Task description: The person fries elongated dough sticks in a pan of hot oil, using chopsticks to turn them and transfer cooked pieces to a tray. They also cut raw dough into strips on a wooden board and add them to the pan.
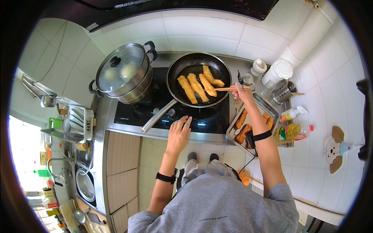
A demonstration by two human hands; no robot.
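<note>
My right hand (242,92) grips a pair of wooden chopsticks (220,89) at the right rim of a dark frying pan (174,65). Their tips reach over the pan, by the golden fried dough sticks (197,86). Several dough sticks lie side by side in it; whether the tips touch one, I cannot tell. My left hand (179,134) hovers over the stove's front edge, fingers apart and holding nothing. Near it, the pan's metal handle (158,116) points toward the lower left. Under my right forearm is a metal tray (232,128) with browner fried dough sticks (243,133).
A lidded steel steamer (125,72) with pale round buns inside stands left on the black gas stove (201,119). An oil bottle (287,133), a spray bottle (291,114) and a perforated utensil holder (282,92) stand right. The sink (85,183) and dish rack (89,123) are left.
</note>
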